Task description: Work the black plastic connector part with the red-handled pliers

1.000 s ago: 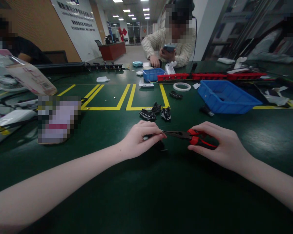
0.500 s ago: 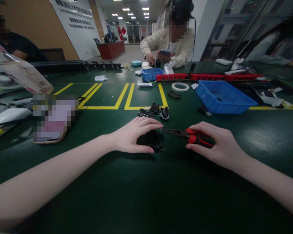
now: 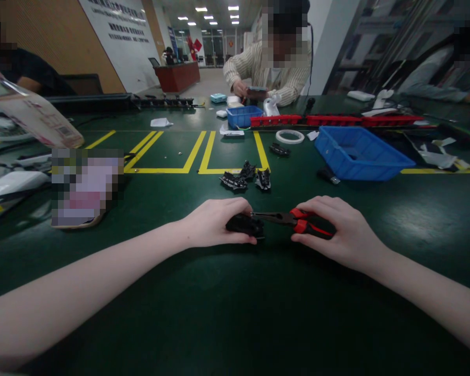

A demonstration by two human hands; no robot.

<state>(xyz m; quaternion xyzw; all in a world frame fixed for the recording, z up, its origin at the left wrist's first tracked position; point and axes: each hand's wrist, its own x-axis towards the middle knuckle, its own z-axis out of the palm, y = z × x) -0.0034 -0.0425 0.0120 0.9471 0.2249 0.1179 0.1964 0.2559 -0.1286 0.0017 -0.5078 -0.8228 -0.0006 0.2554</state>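
My left hand [image 3: 215, 222] is closed around a black plastic part [image 3: 246, 225], gripping it between thumb and fingers just over the green table [image 3: 235, 313]. In my right hand [image 3: 339, 230] is a pair of red-handled needle-nose pliers [image 3: 288, 216], its handles spread a little. The slim jaws point left and reach the upper right side of the black part; whether they pinch anything there I cannot tell. Beyond my hands lie several small black parts [image 3: 234, 180] in a loose group.
A blue bin [image 3: 366, 156] stands at the right, with a black cable end [image 3: 329, 176] before it. A phone [image 3: 86, 190] and a tilted bottle [image 3: 35, 112] are on the left. Farther back are a tape roll [image 3: 290, 137], a small blue bin [image 3: 245, 116] and a seated person [image 3: 270, 73].
My left hand has closed on the black part, its fingers drawn down and in. The pliers have shifted slightly left and down, toward the part.
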